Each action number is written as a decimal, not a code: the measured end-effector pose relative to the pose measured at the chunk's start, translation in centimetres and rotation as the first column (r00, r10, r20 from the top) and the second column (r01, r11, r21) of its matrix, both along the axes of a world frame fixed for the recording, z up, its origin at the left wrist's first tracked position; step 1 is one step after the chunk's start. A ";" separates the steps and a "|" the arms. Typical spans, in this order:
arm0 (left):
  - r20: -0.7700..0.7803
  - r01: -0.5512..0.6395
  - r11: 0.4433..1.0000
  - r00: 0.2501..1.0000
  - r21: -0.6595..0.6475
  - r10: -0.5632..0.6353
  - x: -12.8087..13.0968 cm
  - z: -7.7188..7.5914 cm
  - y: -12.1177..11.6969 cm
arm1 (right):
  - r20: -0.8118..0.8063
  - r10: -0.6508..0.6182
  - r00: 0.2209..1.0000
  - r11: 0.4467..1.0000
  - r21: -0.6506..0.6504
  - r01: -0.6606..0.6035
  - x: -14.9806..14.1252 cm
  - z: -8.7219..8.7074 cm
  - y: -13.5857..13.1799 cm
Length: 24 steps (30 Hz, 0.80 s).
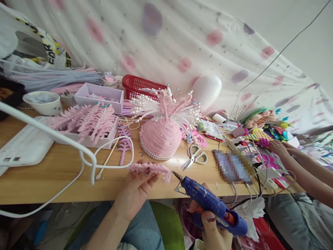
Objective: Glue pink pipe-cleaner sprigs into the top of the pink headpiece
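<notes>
The left hand (137,191) pinches a pink fuzzy strip (156,168) over the near edge of the counter (78,187), before a pink dome (160,137). The right hand (214,227) grips a blue glue gun (208,198), its nozzle just beside the strip's right end. At far left, a plastic bag (53,52) shows the letters "EDR".

Blue glue gun (208,199), tilted, nozzle (178,176) near fuzzy pink strip (158,169), roughly horizontal
</notes>
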<state>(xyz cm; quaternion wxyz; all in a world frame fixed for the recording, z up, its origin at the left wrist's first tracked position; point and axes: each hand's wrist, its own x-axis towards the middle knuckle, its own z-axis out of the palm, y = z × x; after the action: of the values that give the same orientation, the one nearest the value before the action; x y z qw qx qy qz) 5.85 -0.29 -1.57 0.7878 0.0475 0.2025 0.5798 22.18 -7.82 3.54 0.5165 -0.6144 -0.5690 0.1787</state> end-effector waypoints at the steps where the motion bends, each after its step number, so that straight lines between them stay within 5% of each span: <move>1: -0.006 -0.006 1.000 1.000 -0.004 0.006 0.0 0.2 -0.1 | -0.034 0.004 0.999 1.000 -0.011 -0.005 0.1 0.1 -0.1; 24: 0.086 -0.052 0.992 0.994 -0.116 0.062 0.4 1.2 0.2 | -0.109 0.035 0.993 0.996 0.081 -0.026 0.0 0.2 -0.3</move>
<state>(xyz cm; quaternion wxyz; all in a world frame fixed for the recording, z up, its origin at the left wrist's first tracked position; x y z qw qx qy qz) 6.30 -0.13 -0.36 0.7806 -0.0292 0.2010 0.5912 22.18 -8.08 3.71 0.5685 -0.5738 -0.5556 0.1974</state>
